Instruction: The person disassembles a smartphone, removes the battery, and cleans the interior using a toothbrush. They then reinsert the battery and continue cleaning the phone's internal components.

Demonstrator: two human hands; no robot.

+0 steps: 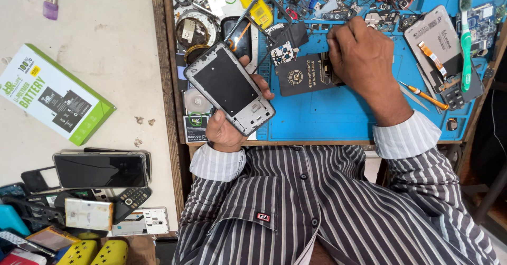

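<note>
Your left hand (pixel 227 130) grips a stripped phone frame (pixel 229 88), tilted, open back toward you, just off the left edge of the blue repair mat (pixel 338 114). Thumb lies along the frame's right side, fingers wrap underneath.

Your right hand (pixel 362 53) rests knuckles-up on the mat's upper middle, fingers curled down among small parts (pixel 338 8). Whether it pinches anything cannot be told; the fingertips are hidden.

Step in hand, by my reading: reassembly or strip-down of the frame, with the right hand fetching a small piece. The next move calls for a fine pinch and a steady frame, since the loose bits are tiny and crowded.

On the mat: a black sleeve-like packet (pixel 303 75) just left of the right hand, a small camera board (pixel 283 53) above it, an orange-handled tool (pixel 425 96) to the right, a green toothbrush (pixel 465 38) and another opened phone (pixel 441 48) at the right edge.

Left of the mat, a pale worn counter (pixel 105 38) carries a green-and-white battery box (pixel 53 93), with stacked handsets (pixel 100 170) below it. Wooden bench edging frames the mat.
</note>
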